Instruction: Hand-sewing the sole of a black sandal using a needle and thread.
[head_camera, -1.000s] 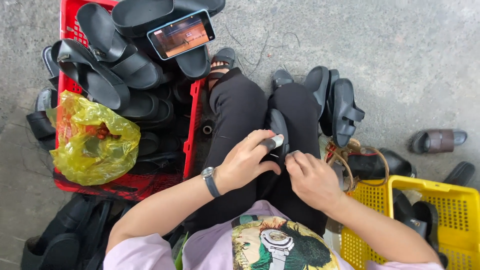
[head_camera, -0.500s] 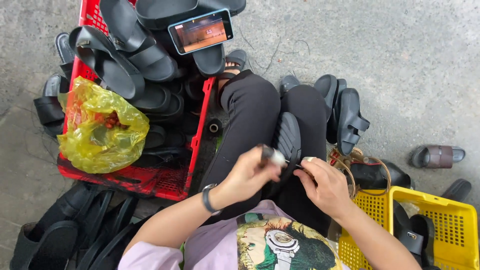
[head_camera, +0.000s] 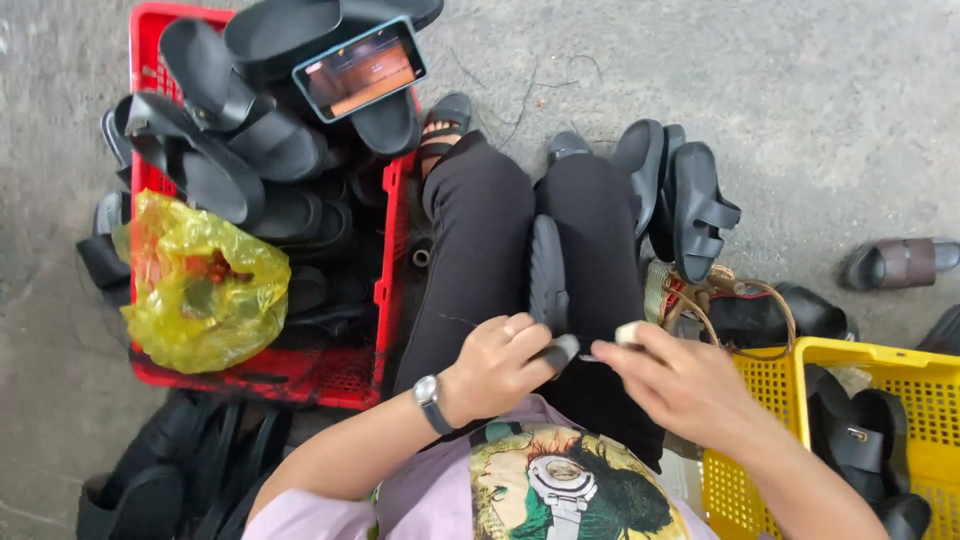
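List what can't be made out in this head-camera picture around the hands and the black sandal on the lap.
- Left hand: its fingers cover the near end of the black sandal.
- Right hand: a small pale object at the fingertips, blurred and mostly covered; its kind is unclear.
- Yellow bag: contents blurred by the plastic.
- Yellow crate: cut off by the right and bottom edges.
- Phone: screen too small to read.

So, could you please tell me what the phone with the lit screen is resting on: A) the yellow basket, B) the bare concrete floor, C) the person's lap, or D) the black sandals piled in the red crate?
D: the phone lies screen-up on the black sandals heaped in the red crate, far from the yellow basket.
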